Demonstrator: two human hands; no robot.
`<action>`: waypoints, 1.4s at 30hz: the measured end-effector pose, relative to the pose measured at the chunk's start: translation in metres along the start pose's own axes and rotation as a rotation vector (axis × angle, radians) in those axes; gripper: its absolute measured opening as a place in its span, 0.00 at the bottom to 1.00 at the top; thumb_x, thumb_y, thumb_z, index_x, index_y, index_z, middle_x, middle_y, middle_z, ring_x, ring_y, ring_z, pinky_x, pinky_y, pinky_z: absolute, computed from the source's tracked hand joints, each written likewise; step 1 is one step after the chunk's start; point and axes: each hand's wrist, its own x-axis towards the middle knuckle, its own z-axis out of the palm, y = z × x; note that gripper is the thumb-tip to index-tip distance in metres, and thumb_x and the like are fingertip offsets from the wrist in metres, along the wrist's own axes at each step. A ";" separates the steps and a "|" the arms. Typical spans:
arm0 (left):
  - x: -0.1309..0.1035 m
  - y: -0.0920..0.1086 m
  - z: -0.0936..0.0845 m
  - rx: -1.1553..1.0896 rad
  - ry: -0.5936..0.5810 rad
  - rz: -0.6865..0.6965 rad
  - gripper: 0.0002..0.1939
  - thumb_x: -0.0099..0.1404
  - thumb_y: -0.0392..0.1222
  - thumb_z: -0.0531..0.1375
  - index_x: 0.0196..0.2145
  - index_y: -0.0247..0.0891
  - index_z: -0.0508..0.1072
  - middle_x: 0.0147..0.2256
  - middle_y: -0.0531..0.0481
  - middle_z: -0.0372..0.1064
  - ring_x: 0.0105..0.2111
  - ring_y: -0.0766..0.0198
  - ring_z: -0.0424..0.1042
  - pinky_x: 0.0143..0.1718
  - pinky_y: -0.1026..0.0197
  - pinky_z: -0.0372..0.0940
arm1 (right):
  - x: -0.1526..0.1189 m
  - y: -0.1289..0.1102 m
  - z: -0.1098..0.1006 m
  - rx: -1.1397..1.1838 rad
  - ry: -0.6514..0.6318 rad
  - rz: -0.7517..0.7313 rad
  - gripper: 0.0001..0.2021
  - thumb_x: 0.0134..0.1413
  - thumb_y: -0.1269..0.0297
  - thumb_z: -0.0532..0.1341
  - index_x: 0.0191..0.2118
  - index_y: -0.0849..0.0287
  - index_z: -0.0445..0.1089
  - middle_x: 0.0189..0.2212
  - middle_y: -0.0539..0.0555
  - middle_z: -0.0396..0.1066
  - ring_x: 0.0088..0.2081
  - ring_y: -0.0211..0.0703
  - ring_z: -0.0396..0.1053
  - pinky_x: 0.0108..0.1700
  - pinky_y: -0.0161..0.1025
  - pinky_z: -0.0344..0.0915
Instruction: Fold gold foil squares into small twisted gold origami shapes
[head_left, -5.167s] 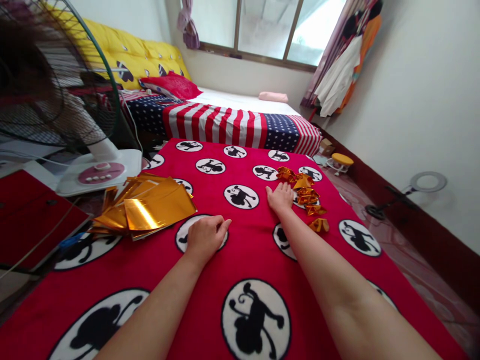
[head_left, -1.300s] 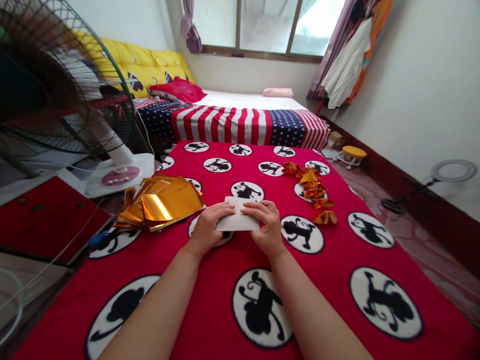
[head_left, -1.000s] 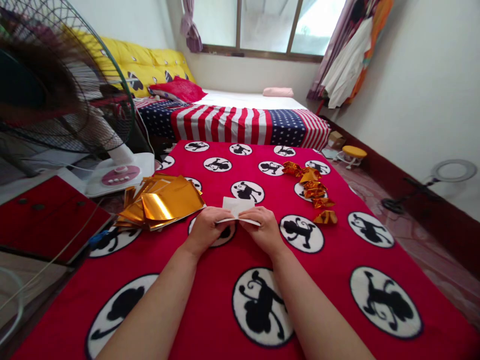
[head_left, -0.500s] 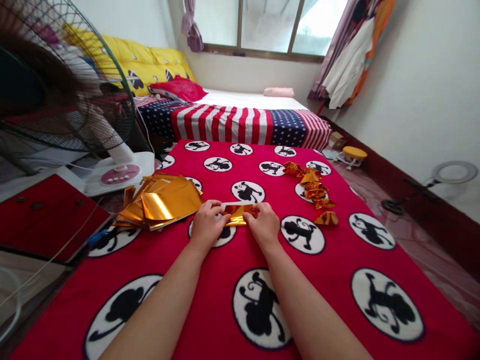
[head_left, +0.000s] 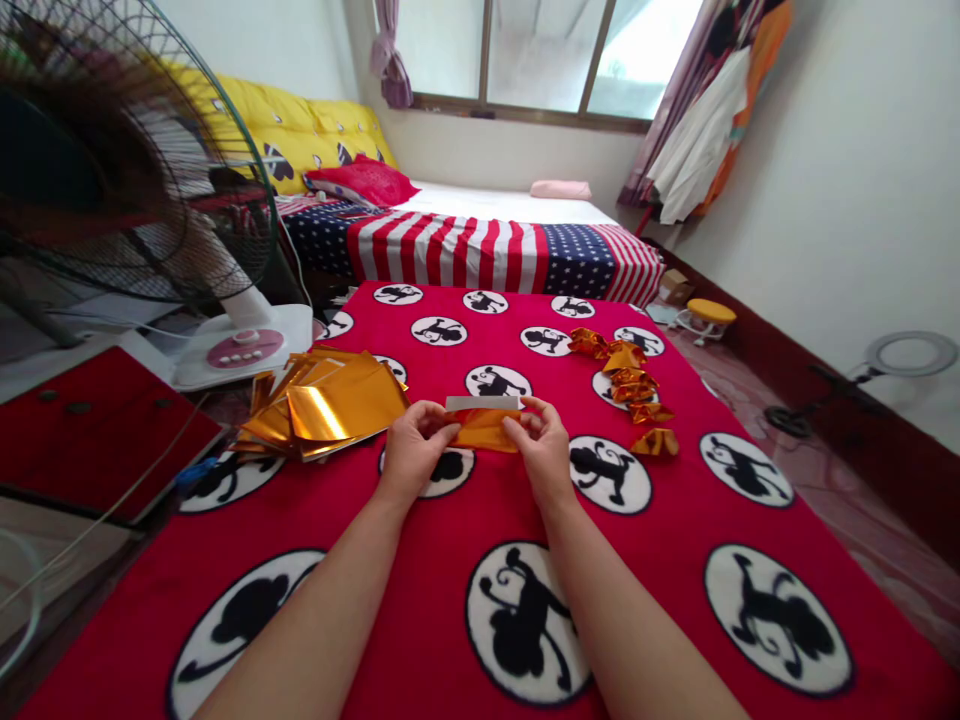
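Observation:
A partly folded sheet of gold foil paper (head_left: 484,432) is stretched between my two hands, its pale grey back showing as a strip along the far edge. My left hand (head_left: 412,445) pinches its left end between thumb and fingers. At the right end my right hand (head_left: 544,440) grips the same sheet, thumb on the near side. To the left lies a loose stack of gold foil sheets (head_left: 345,400). Several folded gold foil pieces (head_left: 634,385) form a row at the right. All rest on a red cloth (head_left: 420,620) with black monkey figures in white circles.
A spinning electric fan (head_left: 244,340) stands at the left, beside a dark red panel (head_left: 97,430). Behind the cloth is a bed with a flag-patterned cover (head_left: 480,245). A yellow stool (head_left: 709,312) and a ring light (head_left: 911,353) are on the right.
The foil sheet has tilted, so more of its grey strip shows and its gold face looks duller. My right hand has shifted slightly right, its fingers raised behind the sheet.

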 end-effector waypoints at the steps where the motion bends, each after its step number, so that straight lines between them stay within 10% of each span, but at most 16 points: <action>1: 0.000 0.001 0.000 -0.030 0.008 -0.017 0.16 0.50 0.44 0.68 0.34 0.37 0.68 0.26 0.53 0.73 0.26 0.64 0.73 0.28 0.65 0.66 | 0.000 -0.001 0.000 0.024 -0.016 0.006 0.23 0.43 0.56 0.69 0.46 0.57 0.68 0.27 0.48 0.71 0.28 0.39 0.69 0.33 0.36 0.66; 7: 0.000 0.004 0.000 -0.130 -0.055 -0.076 0.26 0.50 0.47 0.69 0.46 0.34 0.71 0.29 0.50 0.75 0.29 0.62 0.75 0.31 0.63 0.68 | -0.003 -0.003 -0.003 0.017 -0.077 0.023 0.13 0.47 0.54 0.67 0.32 0.60 0.76 0.28 0.52 0.75 0.31 0.44 0.71 0.37 0.39 0.68; 14: -0.002 0.007 0.001 -0.128 -0.063 -0.075 0.17 0.51 0.51 0.68 0.29 0.33 0.77 0.25 0.50 0.74 0.24 0.66 0.70 0.27 0.66 0.65 | -0.003 -0.003 -0.002 -0.060 -0.025 -0.039 0.14 0.48 0.54 0.66 0.28 0.61 0.74 0.23 0.49 0.70 0.26 0.37 0.64 0.29 0.33 0.61; 42: -0.005 0.009 -0.002 0.163 0.011 0.062 0.19 0.61 0.53 0.60 0.22 0.35 0.70 0.18 0.56 0.57 0.21 0.70 0.56 0.21 0.68 0.50 | -0.006 -0.009 0.000 -0.145 0.000 -0.069 0.20 0.48 0.50 0.66 0.19 0.60 0.66 0.17 0.46 0.61 0.22 0.33 0.56 0.25 0.32 0.53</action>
